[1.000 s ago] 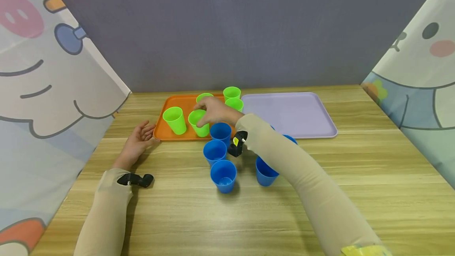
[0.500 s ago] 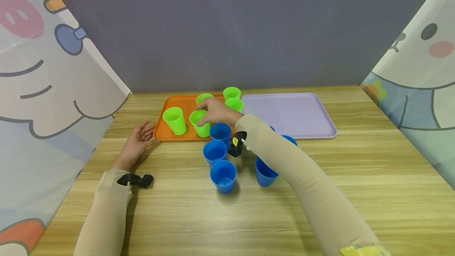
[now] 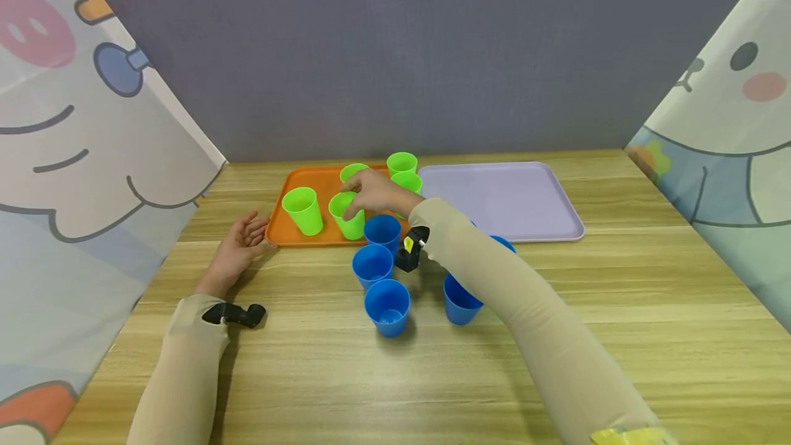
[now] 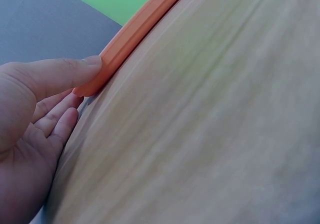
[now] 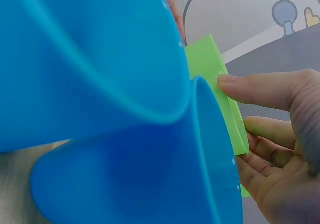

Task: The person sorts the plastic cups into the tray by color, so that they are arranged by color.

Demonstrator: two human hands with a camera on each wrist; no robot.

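Note:
My right hand [image 3: 369, 195] reaches over the orange tray [image 3: 309, 177] and grips a green cup [image 3: 347, 217] standing near the tray's front edge. In the right wrist view the thumb [image 5: 260, 91] presses on the green cup [image 5: 215, 79] and the other fingers curl round its far side. More green cups [image 3: 303, 210] [image 3: 402, 161] stand upright on the tray. My left hand [image 3: 242, 242] lies open on the table, and its thumb [image 4: 60, 74] touches the tray's rim [image 4: 135, 26] at the front left corner.
Several blue cups [image 3: 387, 306] [image 3: 373, 265] [image 3: 460, 301] stand upright on the wooden table just in front of the orange tray, under my right forearm. A purple tray [image 3: 500, 198] lies to the right. Cloth screens close off both sides and a grey wall the back.

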